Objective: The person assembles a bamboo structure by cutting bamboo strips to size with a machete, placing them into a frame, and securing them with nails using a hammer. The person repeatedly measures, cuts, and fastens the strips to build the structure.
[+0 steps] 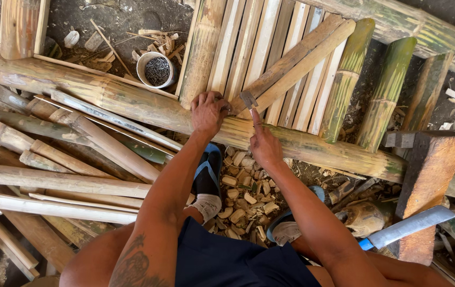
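Left hand (209, 112) grips the top of the long bamboo pole (132, 103), fingers curled over it. Right hand (263, 144) is mostly closed, index finger extended, touching a small grey metal piece (248, 99) against a split slat (291, 61). Tub of nails (157, 69) well apart; machete (405, 227) at right.

An open-air bamboo workshop on bare dirt ground (116, 18). Whole bamboo poles (52, 180) and split slats (270, 42) lie stacked all around, offcut chips (241, 199) litter the earth, a cup of nails (157, 69) stands nearby, and a big chopping knife (405, 227) rests against a wooden block (429, 175).
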